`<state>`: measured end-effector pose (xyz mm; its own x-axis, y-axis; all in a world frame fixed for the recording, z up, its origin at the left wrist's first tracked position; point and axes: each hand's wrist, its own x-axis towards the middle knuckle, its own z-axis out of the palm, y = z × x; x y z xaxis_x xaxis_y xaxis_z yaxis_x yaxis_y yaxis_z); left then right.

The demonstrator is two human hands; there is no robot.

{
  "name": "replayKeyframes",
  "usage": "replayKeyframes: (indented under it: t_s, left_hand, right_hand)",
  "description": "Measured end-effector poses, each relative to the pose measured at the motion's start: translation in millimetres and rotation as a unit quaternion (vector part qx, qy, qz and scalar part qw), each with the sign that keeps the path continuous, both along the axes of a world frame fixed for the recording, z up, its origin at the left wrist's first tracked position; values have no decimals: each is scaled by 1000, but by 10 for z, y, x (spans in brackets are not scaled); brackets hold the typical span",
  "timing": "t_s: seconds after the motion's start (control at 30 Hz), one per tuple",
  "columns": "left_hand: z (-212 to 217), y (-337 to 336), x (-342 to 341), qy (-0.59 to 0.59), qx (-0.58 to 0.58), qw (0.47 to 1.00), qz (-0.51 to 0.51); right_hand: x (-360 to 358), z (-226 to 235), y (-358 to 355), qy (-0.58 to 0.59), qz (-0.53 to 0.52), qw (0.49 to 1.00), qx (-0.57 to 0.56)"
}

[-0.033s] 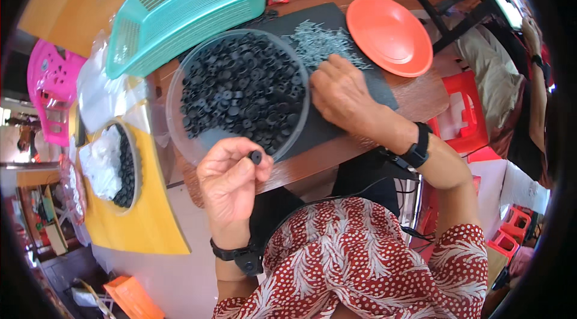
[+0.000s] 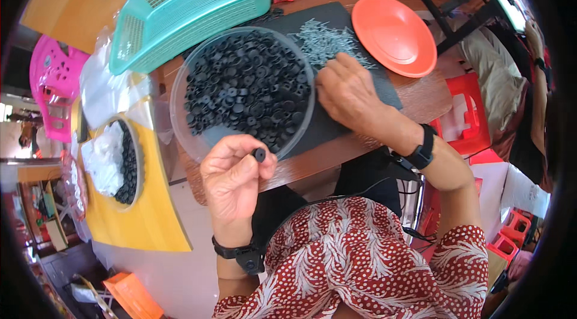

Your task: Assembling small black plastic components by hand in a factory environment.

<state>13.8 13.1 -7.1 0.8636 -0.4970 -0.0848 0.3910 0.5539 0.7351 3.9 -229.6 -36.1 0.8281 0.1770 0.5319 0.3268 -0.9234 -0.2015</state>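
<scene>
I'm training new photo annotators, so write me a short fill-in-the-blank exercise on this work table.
1. The person's ____ hand pinches a small round piece.
2. The loose pieces heaped in the clear round tub are ____ in colour.
3. In the picture, the orange-red plate lies to the ____ of the thin metal fasteners.

Missing words: left; black; right.

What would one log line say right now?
left hand: pinching black disc | right hand: at thin metal pieces, grip unclear | clear tub: loose dark parts
</scene>
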Motion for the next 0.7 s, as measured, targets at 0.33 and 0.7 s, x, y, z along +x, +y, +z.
replayKeyframes:
  t_s: [0.33,0.7]
  left_hand:
    - [-10,-60,-15,-3,-16,1000,-12]
    - [83,-85,-119,-43,42,998,25]
  right_hand:
    - [-378,590,422,69,53,952,292]
    - [-423,693,640,132,117,903,392]
